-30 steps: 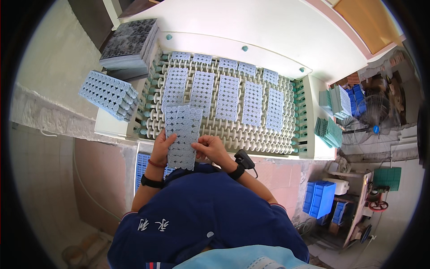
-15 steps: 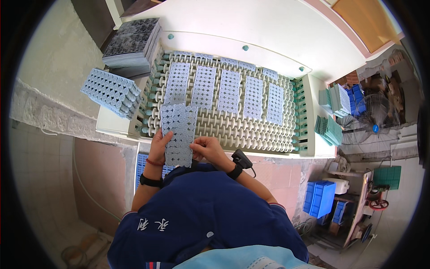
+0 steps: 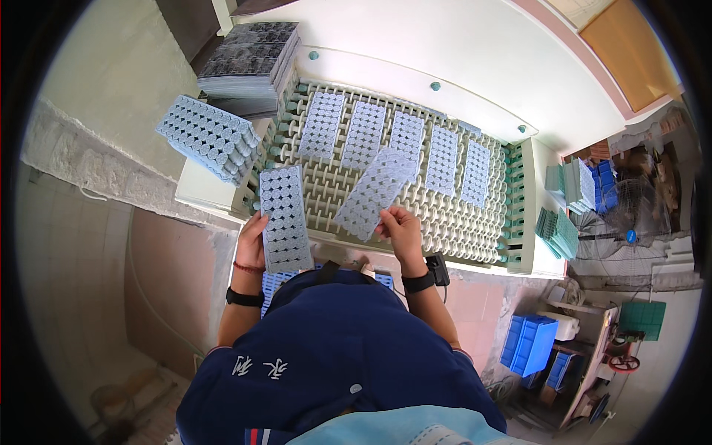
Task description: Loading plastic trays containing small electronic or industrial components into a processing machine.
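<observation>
My left hand [image 3: 254, 236] is closed on the left edge of a light blue-grey perforated panel [image 3: 285, 219], held upright in front of me; whether more than one sheet is there I cannot tell. In my right hand [image 3: 401, 226], a second perforated panel [image 3: 373, 194] is pinched at its lower right corner. It slants over the near rollers of a roller conveyor [image 3: 452, 226], its far end overlapping one of the panels lying there. Several similar panels [image 3: 322, 126] lie in a row across the rollers, spaced apart.
To the left of the rollers is a stack of blue-grey panels [image 3: 204, 133], with a taller dark-topped stack [image 3: 248, 59] behind. Greenish panels [image 3: 558, 231] rest on the right side. Farther right are a fan [image 3: 630, 236], blue crates [image 3: 528, 345] and a cluttered bench.
My right hand has drawn one panel off those in my left hand and carried it right over the rollers. The row of panels on the conveyor has advanced away from me.
</observation>
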`<action>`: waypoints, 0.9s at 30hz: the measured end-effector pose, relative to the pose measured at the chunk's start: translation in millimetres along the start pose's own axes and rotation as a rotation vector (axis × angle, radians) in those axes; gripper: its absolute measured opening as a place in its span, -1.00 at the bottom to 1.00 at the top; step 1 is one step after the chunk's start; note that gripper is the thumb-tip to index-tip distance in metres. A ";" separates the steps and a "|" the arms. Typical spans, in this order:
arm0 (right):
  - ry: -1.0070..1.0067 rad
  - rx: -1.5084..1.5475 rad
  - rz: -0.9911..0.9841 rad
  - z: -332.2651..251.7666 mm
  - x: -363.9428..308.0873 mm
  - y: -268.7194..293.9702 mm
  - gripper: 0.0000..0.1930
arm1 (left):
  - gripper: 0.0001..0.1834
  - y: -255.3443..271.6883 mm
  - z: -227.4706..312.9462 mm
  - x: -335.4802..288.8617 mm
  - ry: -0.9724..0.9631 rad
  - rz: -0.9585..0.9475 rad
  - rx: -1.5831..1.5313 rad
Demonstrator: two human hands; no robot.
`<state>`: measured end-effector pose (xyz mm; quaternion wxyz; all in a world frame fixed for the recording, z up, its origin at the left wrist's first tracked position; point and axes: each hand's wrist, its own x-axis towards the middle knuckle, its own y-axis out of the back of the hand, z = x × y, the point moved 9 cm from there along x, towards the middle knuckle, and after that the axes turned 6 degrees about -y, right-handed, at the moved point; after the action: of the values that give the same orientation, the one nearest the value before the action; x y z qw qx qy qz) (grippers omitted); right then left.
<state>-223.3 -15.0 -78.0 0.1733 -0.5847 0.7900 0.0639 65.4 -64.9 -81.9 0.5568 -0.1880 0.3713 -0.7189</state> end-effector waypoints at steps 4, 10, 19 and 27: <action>-0.026 -0.118 -0.168 16.0 4.2 -52.8 -0.86 | -0.55 3.6 9.6 -6.3 -0.016 -0.010 0.007; -0.110 -0.315 -0.434 36.2 8.5 -123.2 -0.82 | -0.53 8.3 10.6 -6.3 -0.043 0.002 0.052; -0.066 -0.246 -0.439 7.8 -12.4 -122.7 -0.75 | -0.64 -8.1 -4.3 2.6 0.032 -0.037 0.259; -0.116 -0.334 -0.050 12.3 -4.2 -41.9 -0.75 | -0.68 7.8 -14.2 17.5 0.020 0.051 0.255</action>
<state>-180.1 -20.3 -83.8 0.1204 -0.6202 0.7423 0.2233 55.5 -77.5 -99.5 0.5905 -0.0991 0.2870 -0.7478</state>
